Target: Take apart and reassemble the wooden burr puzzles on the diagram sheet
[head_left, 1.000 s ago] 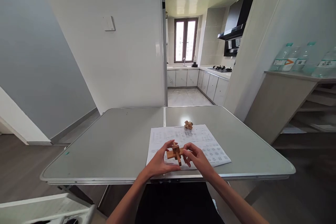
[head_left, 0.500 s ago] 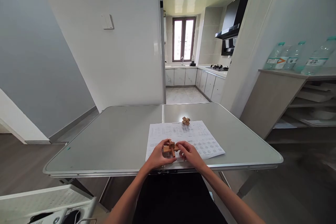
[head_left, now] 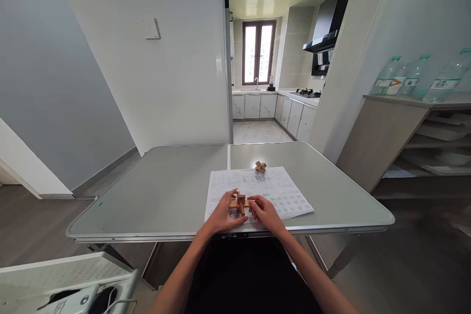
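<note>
A wooden burr puzzle [head_left: 241,200] of crossing brown sticks is held between my hands, just over the near part of a printed instruction sheet [head_left: 239,181]. My left hand [head_left: 222,216] curves around its left side, with the thumb near the bottom and the fingers at the top. The fingertips of my right hand [head_left: 265,213] pinch the end of the stick that points right. Beyond them, a second, lighter wooden burr puzzle [head_left: 260,167] rests at the sheet's far edge.
The grey folding table [head_left: 147,191] has a metal rim. At the lower left stands a white bin-like container [head_left: 69,270] with devices and a cable inside. Plastic bottles [head_left: 386,78] stand on a wooden shelf unit [head_left: 390,132] at the right.
The puzzle in my hands has turned slightly, so its sideways stick now lies nearly level. Both hands keep their hold. The view has shifted a little.
</note>
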Available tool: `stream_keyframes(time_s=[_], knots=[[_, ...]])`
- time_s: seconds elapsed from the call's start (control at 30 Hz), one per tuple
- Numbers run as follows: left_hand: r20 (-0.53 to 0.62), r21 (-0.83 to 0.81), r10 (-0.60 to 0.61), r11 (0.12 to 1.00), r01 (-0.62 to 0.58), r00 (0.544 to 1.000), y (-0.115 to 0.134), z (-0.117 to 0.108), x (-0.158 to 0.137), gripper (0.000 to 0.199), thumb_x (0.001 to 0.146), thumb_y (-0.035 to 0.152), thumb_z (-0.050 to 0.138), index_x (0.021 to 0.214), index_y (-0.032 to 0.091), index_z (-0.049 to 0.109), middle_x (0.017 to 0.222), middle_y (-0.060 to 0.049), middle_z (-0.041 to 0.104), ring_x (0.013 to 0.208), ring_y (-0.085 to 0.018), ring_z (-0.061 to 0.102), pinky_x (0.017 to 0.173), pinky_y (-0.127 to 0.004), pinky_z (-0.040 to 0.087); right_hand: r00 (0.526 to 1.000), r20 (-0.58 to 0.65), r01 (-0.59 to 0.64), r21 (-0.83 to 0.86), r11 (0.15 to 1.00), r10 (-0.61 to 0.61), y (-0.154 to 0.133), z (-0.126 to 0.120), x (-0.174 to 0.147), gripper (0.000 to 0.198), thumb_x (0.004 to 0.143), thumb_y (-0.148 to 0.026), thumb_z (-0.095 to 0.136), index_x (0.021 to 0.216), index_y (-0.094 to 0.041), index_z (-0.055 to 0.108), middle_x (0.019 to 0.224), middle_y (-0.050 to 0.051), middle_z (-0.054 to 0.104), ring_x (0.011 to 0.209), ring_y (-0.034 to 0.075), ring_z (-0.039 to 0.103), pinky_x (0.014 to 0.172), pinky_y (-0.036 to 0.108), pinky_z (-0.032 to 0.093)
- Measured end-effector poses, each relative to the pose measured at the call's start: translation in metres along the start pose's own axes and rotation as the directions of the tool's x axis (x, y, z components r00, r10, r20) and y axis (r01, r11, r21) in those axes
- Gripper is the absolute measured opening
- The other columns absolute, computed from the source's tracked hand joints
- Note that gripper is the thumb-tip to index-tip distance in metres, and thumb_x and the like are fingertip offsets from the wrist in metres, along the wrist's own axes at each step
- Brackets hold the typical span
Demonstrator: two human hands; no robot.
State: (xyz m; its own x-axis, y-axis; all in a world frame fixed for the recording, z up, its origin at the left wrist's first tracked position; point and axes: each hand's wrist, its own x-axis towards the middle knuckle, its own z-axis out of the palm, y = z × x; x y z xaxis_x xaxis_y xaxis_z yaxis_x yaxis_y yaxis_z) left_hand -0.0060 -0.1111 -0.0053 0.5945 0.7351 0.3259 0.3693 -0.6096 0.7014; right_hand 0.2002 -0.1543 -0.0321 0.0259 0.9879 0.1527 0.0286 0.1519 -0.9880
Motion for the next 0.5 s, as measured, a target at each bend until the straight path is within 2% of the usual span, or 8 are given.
stream_keyframes(time_s=[0.07, 0.2, 0.33, 0.5], knots=[[0.006, 0.085, 0.023, 0.996, -0.024, 1.0, -0.002, 0.0007, 0.0005, 0.089, 0.08, 0.052, 0.079, 0.154, 0.026, 0.037, 0.148, -0.015, 0.049, 0.137, -0.033, 0.049, 0.116, -0.053, 0.041, 1.0, -0.007, 0.0, -0.001, 1.0, 0.0, 0.0024, 0.0003, 0.0008, 0.06, 0.083, -0.078, 0.06, 0.103, -0.021, 0.064, 0.071, -0.001, 0.062, 0.049, 0.015, 0.053, 0.046, 0.029, 0.046], [0.008, 0.229, 0.056, 0.972, -0.056, 0.998, -0.0019, 0.0027, 0.0017, 0.08, 0.078, 0.061, 0.078, 0.144, 0.025, 0.05, 0.148, -0.015, 0.051, 0.139, -0.037, 0.044, 0.118, -0.056, 0.036, 1.0, -0.016, 0.006, -0.022, 1.0, -0.007, 0.0073, -0.0007, 0.001, 0.057, 0.085, -0.076, 0.059, 0.103, -0.022, 0.064, 0.069, -0.001, 0.062, 0.048, 0.015, 0.054, 0.045, 0.029, 0.046], [-0.007, 0.253, 0.052, 0.966, -0.049, 0.999, 0.0013, 0.0038, 0.0023, 0.078, 0.076, 0.06, 0.08, 0.141, 0.026, 0.054, 0.142, -0.014, 0.056, 0.135, -0.036, 0.048, 0.115, -0.054, 0.038, 0.999, -0.022, 0.023, -0.064, 0.998, -0.025, 0.0091, -0.0012, 0.0003, 0.052, 0.088, -0.072, 0.059, 0.103, -0.023, 0.064, 0.071, 0.0, 0.064, 0.051, 0.018, 0.058, 0.048, 0.032, 0.049], [0.014, 0.201, 0.042, 0.979, -0.044, 0.999, -0.0004, 0.0021, 0.0026, 0.075, 0.075, 0.06, 0.081, 0.139, 0.027, 0.057, 0.137, -0.012, 0.061, 0.134, -0.036, 0.05, 0.114, -0.052, 0.04, 1.0, -0.012, 0.025, -0.071, 0.997, -0.026, 0.0075, -0.0006, -0.0001, 0.049, 0.09, -0.07, 0.057, 0.103, -0.023, 0.063, 0.069, -0.001, 0.063, 0.051, 0.018, 0.058, 0.048, 0.032, 0.049]])
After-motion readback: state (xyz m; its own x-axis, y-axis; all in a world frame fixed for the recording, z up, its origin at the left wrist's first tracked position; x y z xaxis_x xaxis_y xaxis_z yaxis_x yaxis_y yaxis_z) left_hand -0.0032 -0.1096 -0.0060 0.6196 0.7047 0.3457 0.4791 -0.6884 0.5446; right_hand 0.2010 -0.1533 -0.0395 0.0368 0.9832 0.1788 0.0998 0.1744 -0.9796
